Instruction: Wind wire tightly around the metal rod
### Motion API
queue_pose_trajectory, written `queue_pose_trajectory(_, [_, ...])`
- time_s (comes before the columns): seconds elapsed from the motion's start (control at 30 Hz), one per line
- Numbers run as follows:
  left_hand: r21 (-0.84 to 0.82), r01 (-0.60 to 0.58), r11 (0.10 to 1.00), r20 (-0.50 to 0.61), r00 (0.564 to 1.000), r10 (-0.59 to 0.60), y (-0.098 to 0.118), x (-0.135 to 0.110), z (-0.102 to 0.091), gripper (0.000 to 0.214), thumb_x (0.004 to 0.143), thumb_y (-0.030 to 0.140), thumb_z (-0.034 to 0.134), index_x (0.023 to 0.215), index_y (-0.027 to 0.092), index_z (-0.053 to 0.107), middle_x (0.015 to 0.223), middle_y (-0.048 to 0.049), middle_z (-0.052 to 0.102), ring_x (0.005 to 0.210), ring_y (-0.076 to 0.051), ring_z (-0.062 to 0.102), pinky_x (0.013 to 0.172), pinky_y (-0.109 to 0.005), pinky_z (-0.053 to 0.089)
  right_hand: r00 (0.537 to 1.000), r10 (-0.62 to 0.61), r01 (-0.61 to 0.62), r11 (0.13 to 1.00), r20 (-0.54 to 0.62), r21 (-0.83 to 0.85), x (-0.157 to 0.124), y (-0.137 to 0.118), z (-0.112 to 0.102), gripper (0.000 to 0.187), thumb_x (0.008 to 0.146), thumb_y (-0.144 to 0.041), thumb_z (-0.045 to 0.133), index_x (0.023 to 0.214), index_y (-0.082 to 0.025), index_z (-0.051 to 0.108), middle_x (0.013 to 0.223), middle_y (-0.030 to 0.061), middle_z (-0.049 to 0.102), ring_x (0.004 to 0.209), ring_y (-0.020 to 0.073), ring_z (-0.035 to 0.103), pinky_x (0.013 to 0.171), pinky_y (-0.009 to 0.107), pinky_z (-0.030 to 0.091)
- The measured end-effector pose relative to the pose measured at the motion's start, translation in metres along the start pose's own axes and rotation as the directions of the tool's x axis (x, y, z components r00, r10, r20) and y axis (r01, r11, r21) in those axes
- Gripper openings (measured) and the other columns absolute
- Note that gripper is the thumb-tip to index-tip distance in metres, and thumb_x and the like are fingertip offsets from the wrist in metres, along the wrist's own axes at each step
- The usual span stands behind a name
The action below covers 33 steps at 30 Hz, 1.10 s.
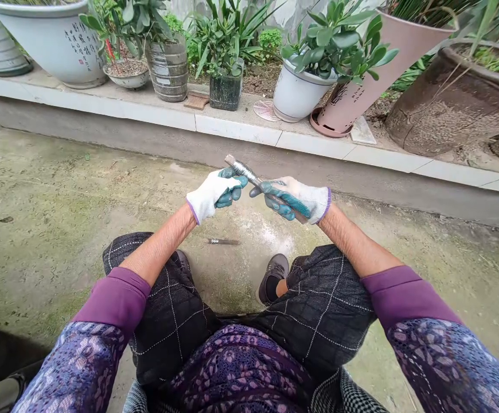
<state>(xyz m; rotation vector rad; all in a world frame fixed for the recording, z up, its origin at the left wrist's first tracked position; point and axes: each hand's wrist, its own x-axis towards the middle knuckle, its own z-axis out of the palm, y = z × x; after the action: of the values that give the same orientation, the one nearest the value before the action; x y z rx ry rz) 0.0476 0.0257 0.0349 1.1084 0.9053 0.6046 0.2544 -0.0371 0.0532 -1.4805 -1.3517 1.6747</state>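
My left hand (pixel 217 195), in a white glove with teal-coated fingers, is closed at the upper end of a dark rod-like tool with shiny wire-like winding (pixel 244 170). Its thumb and fingers press together beside the winding. My right hand (pixel 295 198), gloved alike, wraps round the lower part of the same tool, which slants up to the left. The tool's exact kind I cannot make out. On the ground below, between my feet, lies a short dark stick-like piece (pixel 223 241) with a shiny band near its left end.
Pale powder (pixel 271 232) is scattered on the concrete ground (pixel 60 189). Ahead runs a low tiled ledge (pixel 236 131) with potted plants, including a white pot (pixel 301 94), a pink planter (pixel 361 74) and a brown clay pot (pixel 451 103). A dark object (pixel 0 355) stands at lower left.
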Motion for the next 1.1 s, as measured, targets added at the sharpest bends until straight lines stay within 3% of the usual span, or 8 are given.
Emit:
queue_pose_trajectory(0.27, [-0.148, -0.096, 0.984, 0.142, 0.983, 0.117, 0.01, -0.014, 0.005, 0.009, 0.09, 0.015, 0.062, 0.098, 0.018, 0.062, 0.049, 0.0133, 0.04, 0.032, -0.002, 0.022, 0.037, -0.019, 0.015, 0.957, -0.061, 0.017, 0.988, 0.285, 0.155, -0.004, 0.002, -0.006, 0.047, 0.095, -0.055, 0.058, 0.114, -0.013, 0.066, 0.047, -0.0108, 0.036, 0.035, 0.0077, 0.022, 0.029, 0.019, 0.022])
queue_pose_trajectory(0.33, [-0.126, -0.079, 0.989, 0.129, 0.987, 0.095, 0.011, -0.013, 0.01, 0.014, 0.092, 0.018, 0.062, 0.107, 0.018, 0.064, 0.049, 0.0135, 0.041, 0.032, -0.002, 0.022, 0.038, -0.018, 0.015, 0.977, -0.074, 0.057, 0.994, 0.202, 0.089, 0.0, 0.001, -0.004, 0.045, 0.093, -0.054, 0.061, 0.112, -0.014, 0.065, 0.051, -0.0085, 0.043, 0.037, 0.0085, 0.029, 0.031, 0.021, 0.028])
queue_pose_trajectory(0.4, [-0.08, -0.067, 0.995, 0.061, 0.996, 0.072, 0.01, -0.008, 0.016, 0.012, 0.094, 0.018, 0.062, 0.106, 0.018, 0.064, 0.05, 0.0116, 0.047, 0.032, -0.002, 0.025, 0.038, -0.019, 0.015, 0.989, -0.144, 0.142, 0.989, -0.021, -0.05, 0.006, 0.0, 0.0, 0.035, 0.087, -0.044, 0.069, 0.107, -0.016, 0.065, 0.063, -0.0037, 0.055, 0.044, 0.0097, 0.043, 0.036, 0.022, 0.038])
queue_pose_trajectory(0.47, [-0.035, -0.07, 0.997, -0.011, 0.998, 0.069, 0.007, -0.002, 0.023, 0.004, 0.095, 0.017, 0.062, 0.099, 0.018, 0.062, 0.052, 0.009, 0.053, 0.032, -0.003, 0.028, 0.037, -0.02, 0.016, 0.939, -0.253, 0.196, 0.951, -0.234, -0.24, 0.011, -0.001, 0.003, 0.025, 0.082, -0.033, 0.072, 0.101, -0.018, 0.065, 0.072, -0.0013, 0.059, 0.054, 0.0105, 0.051, 0.043, 0.022, 0.043])
queue_pose_trajectory(0.53, [-0.006, -0.086, 0.996, -0.036, 0.996, 0.086, 0.004, 0.004, 0.028, 0.005, 0.097, 0.018, 0.06, 0.092, 0.018, 0.06, 0.052, 0.0076, 0.056, 0.032, -0.003, 0.028, 0.036, -0.022, 0.016, 0.889, -0.323, 0.183, 0.9, -0.325, -0.394, 0.013, -0.003, 0.004, 0.017, 0.083, -0.029, 0.069, 0.097, -0.019, 0.065, 0.071, -0.0017, 0.056, 0.056, 0.0107, 0.05, 0.045, 0.022, 0.041])
queue_pose_trajectory(0.73, [0.08, -0.113, 0.99, -0.06, 0.991, 0.118, 0.006, 0.004, 0.029, 0.009, 0.096, 0.019, 0.058, 0.09, 0.016, 0.064, 0.052, 0.0064, 0.058, 0.032, -0.003, 0.03, 0.034, -0.021, 0.019, 0.846, -0.362, 0.123, 0.848, -0.392, -0.516, 0.008, -0.009, -0.01, 0.015, 0.088, -0.032, 0.062, 0.093, -0.019, 0.065, 0.07, -0.0003, 0.056, 0.056, 0.0106, 0.044, 0.047, 0.024, 0.036])
queue_pose_trajectory(0.97, [0.139, -0.104, 0.985, -0.038, 0.993, 0.111, -0.001, -0.005, 0.027, 0.01, 0.094, 0.018, 0.062, 0.087, 0.015, 0.067, 0.053, 0.0057, 0.06, 0.031, -0.003, 0.034, 0.033, -0.021, 0.023, 0.805, -0.343, 0.133, 0.9, -0.484, -0.416, 0.016, -0.007, -0.026, 0.017, 0.086, -0.031, 0.063, 0.097, -0.017, 0.067, 0.07, -0.0004, 0.057, 0.05, 0.0086, 0.041, 0.04, 0.022, 0.035])
queue_pose_trajectory(1.1, [0.193, -0.062, 0.979, -0.047, 0.996, 0.072, -0.006, 0.001, 0.019, 0.01, 0.093, 0.014, 0.061, 0.088, 0.014, 0.069, 0.054, 0.0048, 0.061, 0.031, -0.004, 0.037, 0.034, -0.022, 0.026, 0.887, -0.273, 0.22, 0.959, -0.372, -0.178, 0.002, -0.017, -0.022, 0.025, 0.086, -0.035, 0.07, 0.1, -0.015, 0.067, 0.071, -0.0003, 0.057, 0.048, 0.0069, 0.039, 0.037, 0.02, 0.033])
